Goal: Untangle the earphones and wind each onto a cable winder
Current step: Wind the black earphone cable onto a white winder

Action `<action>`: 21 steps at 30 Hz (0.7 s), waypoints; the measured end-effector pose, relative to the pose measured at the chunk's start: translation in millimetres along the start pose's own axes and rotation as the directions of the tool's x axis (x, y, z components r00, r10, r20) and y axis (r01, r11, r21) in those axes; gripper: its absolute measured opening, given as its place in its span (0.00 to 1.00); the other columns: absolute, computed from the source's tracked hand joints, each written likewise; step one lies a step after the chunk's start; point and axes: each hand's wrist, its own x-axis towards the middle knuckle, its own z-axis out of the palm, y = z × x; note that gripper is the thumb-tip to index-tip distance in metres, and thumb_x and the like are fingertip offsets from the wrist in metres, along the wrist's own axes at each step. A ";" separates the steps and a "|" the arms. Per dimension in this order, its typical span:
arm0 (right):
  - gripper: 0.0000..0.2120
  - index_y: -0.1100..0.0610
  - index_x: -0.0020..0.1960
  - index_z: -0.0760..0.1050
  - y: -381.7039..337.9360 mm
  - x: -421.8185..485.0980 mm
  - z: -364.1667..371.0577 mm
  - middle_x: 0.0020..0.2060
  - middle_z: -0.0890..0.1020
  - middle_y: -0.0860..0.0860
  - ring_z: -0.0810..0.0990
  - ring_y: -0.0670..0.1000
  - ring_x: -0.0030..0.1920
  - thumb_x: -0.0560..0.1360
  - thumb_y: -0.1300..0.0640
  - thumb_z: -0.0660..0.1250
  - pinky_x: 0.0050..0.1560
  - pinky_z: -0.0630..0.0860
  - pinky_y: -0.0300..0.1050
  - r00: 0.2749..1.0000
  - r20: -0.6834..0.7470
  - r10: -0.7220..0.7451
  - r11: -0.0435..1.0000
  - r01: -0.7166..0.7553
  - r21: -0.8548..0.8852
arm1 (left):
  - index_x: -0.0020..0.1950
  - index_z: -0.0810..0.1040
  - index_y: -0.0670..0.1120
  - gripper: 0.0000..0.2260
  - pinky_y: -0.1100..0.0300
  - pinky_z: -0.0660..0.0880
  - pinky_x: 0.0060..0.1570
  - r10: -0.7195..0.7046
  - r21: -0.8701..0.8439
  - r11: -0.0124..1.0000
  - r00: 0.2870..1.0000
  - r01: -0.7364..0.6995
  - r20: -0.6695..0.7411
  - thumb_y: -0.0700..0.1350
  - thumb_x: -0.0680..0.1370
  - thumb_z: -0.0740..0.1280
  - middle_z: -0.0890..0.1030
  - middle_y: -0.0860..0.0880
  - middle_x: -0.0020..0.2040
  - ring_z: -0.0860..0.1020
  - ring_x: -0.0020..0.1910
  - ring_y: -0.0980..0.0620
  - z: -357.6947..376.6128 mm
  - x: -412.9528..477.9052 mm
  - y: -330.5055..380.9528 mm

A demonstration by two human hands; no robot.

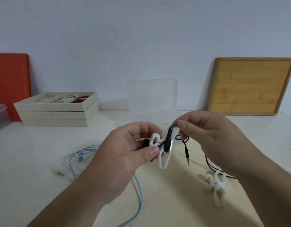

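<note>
A white cable winder (164, 151) is held up above the table (34, 153), between the 2 hands, with turns of the black earphone cable (167, 141) already wrapped round its middle. The winder is gripped by the left hand (125, 154), thumb and curled fingers closed on its looped end, probably so that the body is kept steady while cable is laid on. A dark earbud appears to be trapped under the same fingers, though this is partly hidden. The cable is pinched at the winder's upper end by the right hand (212, 136), thumb against forefinger, apparently to keep the next turn taut. The black jack plug (187, 154) hangs free just below the right hand, and the remaining black cable trails down to the table behind the right forearm, so the winding is judged to be partly done.

A 2nd white cable winder (215, 185) lies on the table under the right forearm, bare of cable, presumably kept for the other set. The blue earphones (79, 159) lie in a loose heap to the left, untouched, with 1 strand running toward the near edge.

Further back stand a clear plastic box (153, 95), a stack of cream trays (59, 112), a red board (10, 82) and a wooden board (251, 86) leaning on the wall.
</note>
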 end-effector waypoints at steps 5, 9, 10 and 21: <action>0.14 0.52 0.41 0.82 10.4 1.4 4.9 0.37 0.79 0.53 0.77 0.65 0.44 0.78 0.49 0.62 0.56 0.72 0.67 0.995 0.100 -0.015 0.981 -0.005 0.195 | 0.47 0.84 0.44 0.12 0.60 0.79 0.40 -0.032 -0.217 0.975 0.999 0.036 0.022 0.32 0.68 0.68 0.82 0.41 0.45 0.81 0.39 0.48 2.5 -0.4 2.1; 0.17 0.50 0.37 0.80 8.9 -1.3 22.0 0.33 0.76 0.51 0.71 0.57 0.36 0.83 0.52 0.62 0.42 0.69 0.58 0.983 0.180 -0.024 0.993 0.003 0.119 | 0.48 0.82 0.41 0.11 0.59 0.80 0.41 -0.050 -0.337 0.941 0.998 0.031 -0.048 0.32 0.68 0.67 0.81 0.36 0.47 0.82 0.43 0.44 5.5 0.8 0.2; 0.17 0.53 0.38 0.80 7.3 -2.8 27.7 0.32 0.75 0.53 0.70 0.57 0.34 0.83 0.52 0.62 0.40 0.69 0.57 0.977 0.214 -0.024 0.997 0.007 0.083 | 0.48 0.81 0.41 0.11 0.59 0.80 0.41 -0.042 -0.333 0.943 0.995 0.011 -0.085 0.32 0.68 0.67 0.81 0.37 0.46 0.81 0.42 0.44 6.1 1.7 -0.1; 0.10 0.52 0.44 0.83 -4.0 -10.5 33.8 0.28 0.73 0.49 0.71 0.47 0.31 0.81 0.53 0.65 0.35 0.70 0.40 0.933 0.357 0.052 0.999 -0.043 -0.032 | 0.48 0.80 0.43 0.11 0.55 0.80 0.41 -0.004 -0.185 0.979 0.909 -0.081 -0.417 0.28 0.74 0.67 0.81 0.45 0.40 0.79 0.39 0.48 7.6 6.8 -3.7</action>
